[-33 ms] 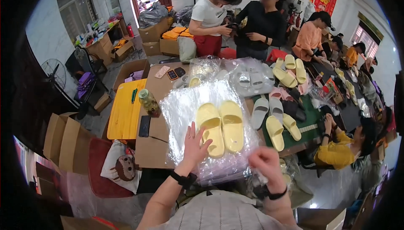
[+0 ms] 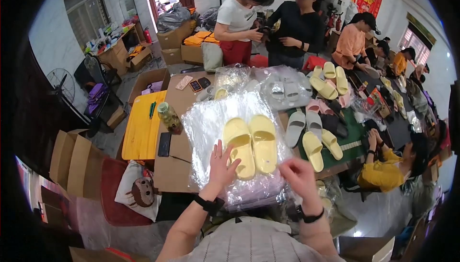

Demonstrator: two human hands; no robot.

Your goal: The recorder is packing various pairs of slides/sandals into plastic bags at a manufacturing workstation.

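Observation:
A pair of pale yellow slide slippers lies side by side on a stack of clear plastic bags, toes pointing away from me. My left hand is open, fingers spread. Its fingertips rest on the bags and its thumb is at the edge of the left slipper. Near the heel of the right slipper, my right hand is raised with its fingers curled together. Whatever it may be pinching is hidden or too small to make out. Both wrists wear dark bands.
More yellow slippers and grey slippers lie on the right. A bottle and a dark phone stand left of the bags, beside a yellow stack. Several people work across the table and at right.
My right hand has shifted a little left and away from me, closer to the right slipper's heel. My left hand and the slippers stay in place.

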